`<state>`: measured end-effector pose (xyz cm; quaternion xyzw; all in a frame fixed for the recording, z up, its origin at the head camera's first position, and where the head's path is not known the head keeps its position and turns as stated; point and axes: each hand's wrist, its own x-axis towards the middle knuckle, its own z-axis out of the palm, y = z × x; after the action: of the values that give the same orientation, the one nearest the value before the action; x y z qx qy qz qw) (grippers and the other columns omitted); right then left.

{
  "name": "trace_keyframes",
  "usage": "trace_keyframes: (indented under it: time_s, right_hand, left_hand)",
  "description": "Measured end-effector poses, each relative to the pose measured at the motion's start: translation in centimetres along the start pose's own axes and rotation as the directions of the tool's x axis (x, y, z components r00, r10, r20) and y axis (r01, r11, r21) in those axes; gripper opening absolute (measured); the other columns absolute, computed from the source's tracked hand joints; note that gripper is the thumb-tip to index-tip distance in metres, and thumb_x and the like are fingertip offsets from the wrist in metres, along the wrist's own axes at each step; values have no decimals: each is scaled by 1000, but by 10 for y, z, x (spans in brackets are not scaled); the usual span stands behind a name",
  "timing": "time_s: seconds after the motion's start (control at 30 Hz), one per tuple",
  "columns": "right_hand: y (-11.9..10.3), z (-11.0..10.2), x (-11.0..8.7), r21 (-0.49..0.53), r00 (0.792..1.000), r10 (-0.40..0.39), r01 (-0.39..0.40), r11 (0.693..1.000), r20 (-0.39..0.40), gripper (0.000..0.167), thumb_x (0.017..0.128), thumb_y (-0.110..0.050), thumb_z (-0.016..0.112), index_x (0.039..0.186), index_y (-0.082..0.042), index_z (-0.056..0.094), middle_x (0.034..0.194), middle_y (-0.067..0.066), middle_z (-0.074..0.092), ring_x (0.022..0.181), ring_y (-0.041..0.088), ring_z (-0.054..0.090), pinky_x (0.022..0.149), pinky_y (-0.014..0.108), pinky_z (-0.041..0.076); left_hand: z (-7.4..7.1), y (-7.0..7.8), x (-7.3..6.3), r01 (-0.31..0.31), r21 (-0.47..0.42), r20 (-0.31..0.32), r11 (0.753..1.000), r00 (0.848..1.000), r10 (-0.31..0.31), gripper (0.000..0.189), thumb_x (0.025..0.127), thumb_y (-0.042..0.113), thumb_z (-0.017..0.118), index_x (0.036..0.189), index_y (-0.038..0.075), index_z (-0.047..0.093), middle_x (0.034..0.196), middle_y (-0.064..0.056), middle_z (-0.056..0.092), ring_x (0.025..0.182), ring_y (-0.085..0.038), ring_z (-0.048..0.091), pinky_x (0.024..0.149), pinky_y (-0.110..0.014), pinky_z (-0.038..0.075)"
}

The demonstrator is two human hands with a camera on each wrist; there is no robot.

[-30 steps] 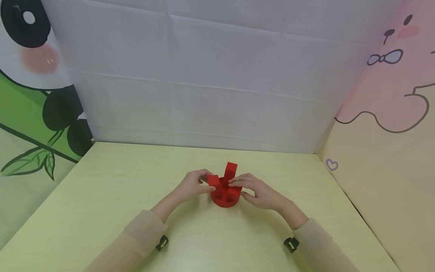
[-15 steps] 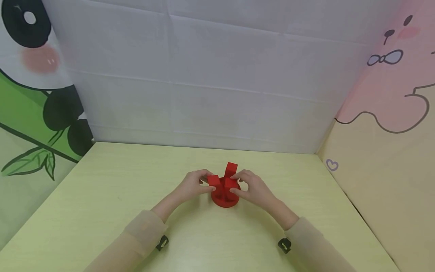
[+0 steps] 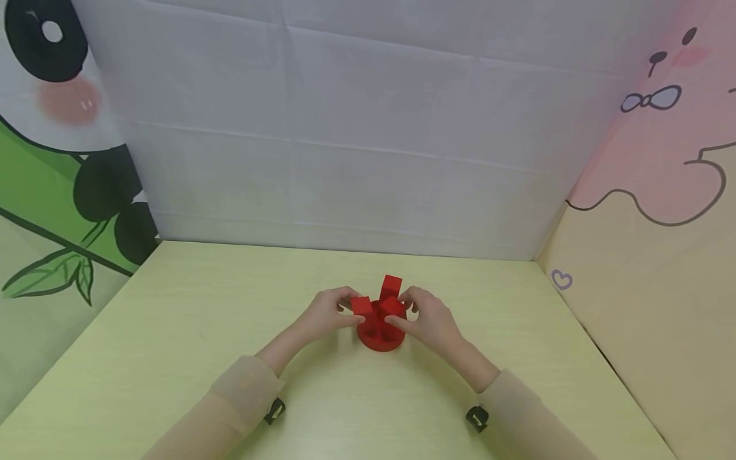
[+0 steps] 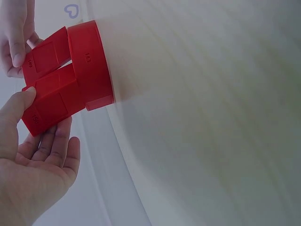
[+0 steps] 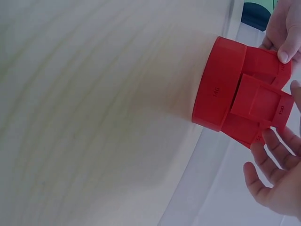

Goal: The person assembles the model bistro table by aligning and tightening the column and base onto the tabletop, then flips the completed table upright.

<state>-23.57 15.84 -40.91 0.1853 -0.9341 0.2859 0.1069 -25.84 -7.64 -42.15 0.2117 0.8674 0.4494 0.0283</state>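
A round red base [image 3: 381,344] stands on the table, its hollow compartments visible from above. Three red blocks rise from it: a left block [image 3: 362,305], a right block [image 3: 393,306] and a back block [image 3: 391,286]. My left hand [image 3: 324,314] pinches the left block, thumb on its near side, fingers behind. My right hand [image 3: 432,321] holds the right block between thumb and fingers. In the left wrist view the blocks lean outward from the base's numbered rim [image 4: 89,66]. The right wrist view shows raised digits on the right block [image 5: 258,101].
The pale wood-look table [image 3: 230,287] extends around the base. A white cloth wall [image 3: 368,140] stands behind it, with printed side panels [image 3: 644,287] to left and right. A dark band [image 3: 477,418] is at each sleeve cuff.
My right hand has shifted left and turned from resting over the right block to gripping it, and the block now stands more upright. The left hand has stayed in place.
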Motion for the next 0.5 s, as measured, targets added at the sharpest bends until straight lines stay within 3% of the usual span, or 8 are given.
trace_keyframes:
  time_s: [0.2, 0.37, 0.5]
  right_hand:
    - [7, -7, 0, 23, 991, -131, 132, 991, -21, 45, 78, -30, 77, 115, -11, 61, 97, 2, 62, 81, 19, 56, 64, 25, 47]
    - [15, -11, 3, 73, 960, -281, 281, 957, -3, 45, 80, -23, 76, 121, -14, 59, 115, -3, 62, 95, 13, 56, 80, 32, 50]
    - [18, -13, 6, 93, 935, -352, 347, 933, 35, 47, 81, -21, 74, 125, -13, 59, 121, -2, 61, 111, 16, 53, 93, 41, 47]
  left_hand:
    - [0, -1, 0, 1, -1, -5, 1000, 1000, -1, 32, 80, 17, 74, 110, 12, 65, 96, 3, 67, 91, -15, 62, 80, -30, 50]
    - [1, -1, 0, 2, -11, -1, 1000, 1000, -2, 31, 81, 17, 74, 110, 12, 64, 96, 3, 67, 91, -17, 62, 80, -30, 49]
    - [1, -2, 0, 6, -10, 1, 1000, 1000, -6, 31, 81, 18, 74, 110, 12, 64, 96, 3, 67, 92, -17, 62, 80, -29, 49]
